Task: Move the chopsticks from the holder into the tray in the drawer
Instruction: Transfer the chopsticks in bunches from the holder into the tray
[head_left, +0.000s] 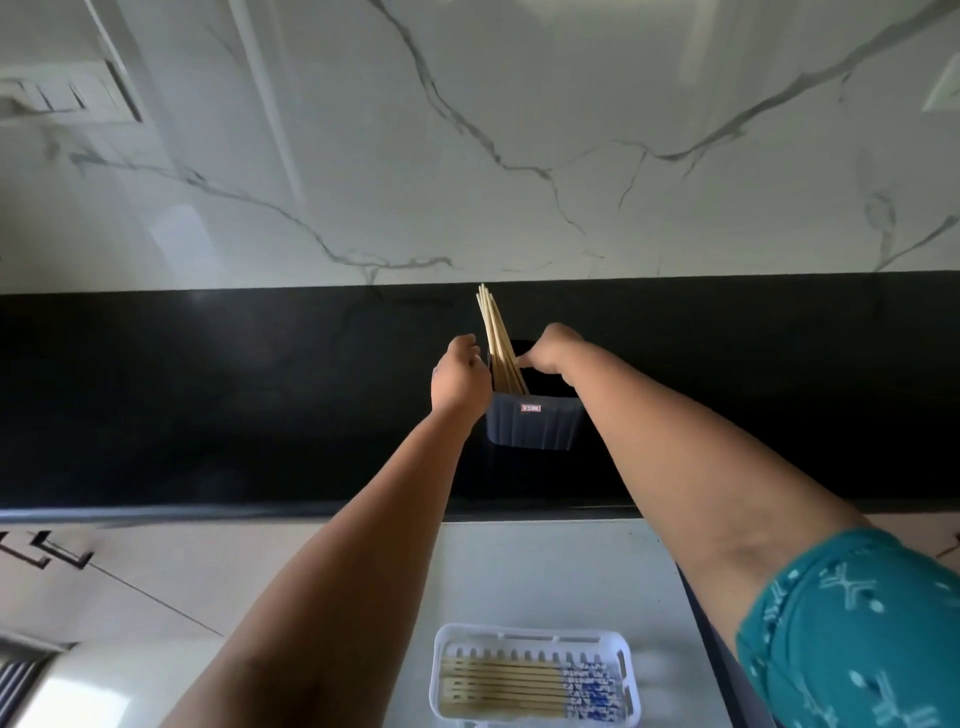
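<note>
Reaching over the counter, the right hand (550, 349) pinched the chopsticks (500, 343) in the holder (535, 423) while the left hand (460, 382) gripped its side; lifting them toward the tray (623, 670) seemed next.

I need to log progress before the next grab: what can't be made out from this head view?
- Lower ends of the chopsticks: hidden inside the holder.
- How many remain there: bunched together, too tight to count.
- Left hand fingers: turned away behind the hand; contact with the holder is unclear.
- Right hand fingertips: small and blurred at the bundle; grip is uncertain.
- White tray: near edge cut off by the frame bottom.
</note>
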